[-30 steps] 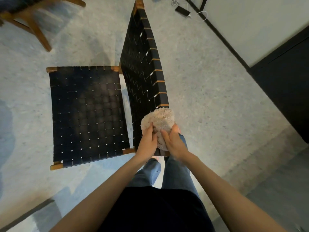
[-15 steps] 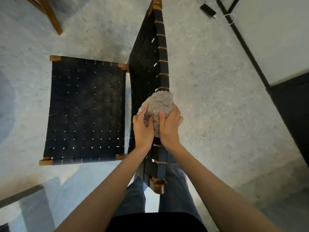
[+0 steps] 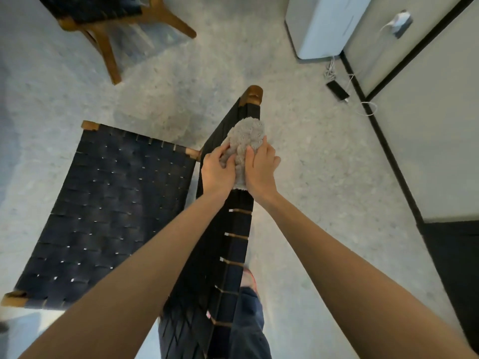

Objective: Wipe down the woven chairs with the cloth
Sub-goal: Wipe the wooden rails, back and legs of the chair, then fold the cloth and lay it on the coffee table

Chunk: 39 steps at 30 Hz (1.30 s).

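The step in hand looks like wiping the top edge of the chair's back (image 3: pixel 234 229). Both hands grip the cloth (image 3: pixel 246 136), which is bunched over that edge. The left hand (image 3: pixel 216 172) has its fingers (image 3: pixel 220 154) curled into the cloth's left side, pinching a fold. The right hand (image 3: pixel 260 169) has its fingers (image 3: pixel 252 155) close together and bent over the cloth's right side, with the thumb standing out to the right.

Most of the cloth bulges out beyond the fingertips. Just past it lies the wooden tip (image 3: pixel 254 93) of the back, so this edge seems nearly covered. Behind the wrists, the edge runs towards the person.

The seat (image 3: pixel 111 211) lies left of the left fingers and lower down. A second chair (image 3: pixel 103 14) stands far beyond the fingertips, up and to the left. Nothing shows whether either has been wiped.

The next move likely calls for carrying the cloth on to the tip, with both hands pressing evenly so it stays wrapped over the edge. After that, the bunch probably needs opening flatter under the fingers to cover the broad woven faces. Loose loops of the cloth could snag where the straps cross.
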Motion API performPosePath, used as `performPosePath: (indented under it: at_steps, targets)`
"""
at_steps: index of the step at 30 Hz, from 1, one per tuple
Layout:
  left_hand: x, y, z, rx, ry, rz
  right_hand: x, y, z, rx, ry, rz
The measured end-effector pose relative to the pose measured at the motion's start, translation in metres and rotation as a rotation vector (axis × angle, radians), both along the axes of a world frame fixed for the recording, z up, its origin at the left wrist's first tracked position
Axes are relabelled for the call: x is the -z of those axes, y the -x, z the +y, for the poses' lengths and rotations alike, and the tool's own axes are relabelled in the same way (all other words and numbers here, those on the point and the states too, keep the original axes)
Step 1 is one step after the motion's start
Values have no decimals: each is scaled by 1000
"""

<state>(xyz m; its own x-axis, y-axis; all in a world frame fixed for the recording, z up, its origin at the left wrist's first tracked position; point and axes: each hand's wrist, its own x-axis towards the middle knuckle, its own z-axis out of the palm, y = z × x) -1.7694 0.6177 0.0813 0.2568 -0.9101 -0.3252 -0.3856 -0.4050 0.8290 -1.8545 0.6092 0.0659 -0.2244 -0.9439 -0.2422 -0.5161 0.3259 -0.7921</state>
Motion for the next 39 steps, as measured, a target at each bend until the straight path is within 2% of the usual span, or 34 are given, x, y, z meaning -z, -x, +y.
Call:
performPosePath:
  at_steps: [2, 5, 7, 9, 11, 13, 16, 21, 23, 25, 30, 33, 36, 39]
  targets:
    - [-8, 5, -19, -32, 51, 42, -7, 9, -21, -29, 93, 29]
    - [-23, 11, -41, -78, 182, 113, -22, 20, -57, -33, 363, 228]
    - [-29, 12, -52, -72, 195, 116, -27, 23, -86, -122, 419, 337]
    - [-27, 10, -59, -51, 111, 146, -22, 22, -112, -249, 247, 289]
    - [-23, 5, -59, -20, 4, 190, -17, 19, -124, -275, 47, 71]
    - [-17, 2, -55, 13, -45, 205, -10, 15, -127, -192, 44, -10]
    - [-15, 0, -52, 25, -55, 195, -4, 8, -128, -147, 118, 166]
    - [-19, 4, -48, 46, -61, 265, -16, 33, -144, -504, 239, 599]
    - [-24, 7, -48, 62, -62, 301, -22, 39, -147, -563, 261, 673]
    - [-30, 9, -49, 64, -69, 291, -29, 36, -143, -532, 236, 691]
    - [-45, 5, -42, 65, -84, 285, -45, 28, -116, -396, 302, 571]
    - [-50, -3, -30, 13, -100, 301, -46, 20, -80, -410, 274, 355]
    - [-57, -16, -6, 32, -87, 274, -57, 11, -45, -232, 269, 131]
    - [-70, -34, 27, 24, -76, 299, -77, 1, -10, -282, 247, 21]
